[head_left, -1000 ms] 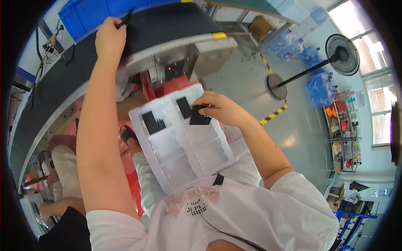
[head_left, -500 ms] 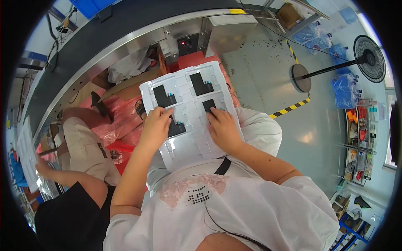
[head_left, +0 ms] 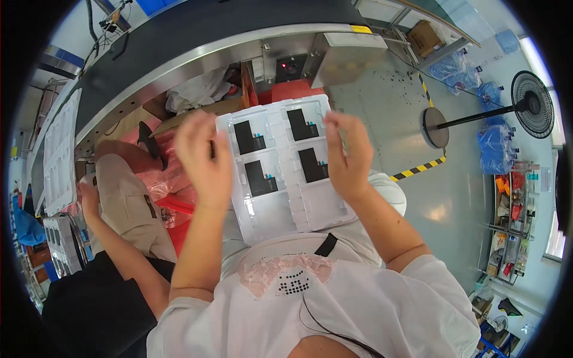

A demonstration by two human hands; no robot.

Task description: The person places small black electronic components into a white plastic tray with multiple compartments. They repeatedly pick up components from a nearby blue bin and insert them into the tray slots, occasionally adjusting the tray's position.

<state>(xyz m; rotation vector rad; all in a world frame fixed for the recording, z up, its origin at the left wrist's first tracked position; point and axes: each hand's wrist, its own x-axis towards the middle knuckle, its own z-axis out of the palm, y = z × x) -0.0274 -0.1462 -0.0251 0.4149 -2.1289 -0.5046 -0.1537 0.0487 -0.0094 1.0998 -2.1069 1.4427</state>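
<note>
Roughly between left hand (head_left: pixel 204 160) and right hand (head_left: pixel 351 160) — both loosely spread — white tray (head_left: pixel 262 219), black pieces (head_left: pixel 258 180) inside.

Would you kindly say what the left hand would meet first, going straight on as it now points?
Ahead of the left hand, the crumpled white material probably comes first; depth is unclear, so a higher path might meet the metal panel beyond.

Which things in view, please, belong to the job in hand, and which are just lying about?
Seemingly the job's:
white tray, left hand and right hand at its sides
four black pieces in it

Apparently just about:
standing fan
cardboard box
wrapped bottles
</note>
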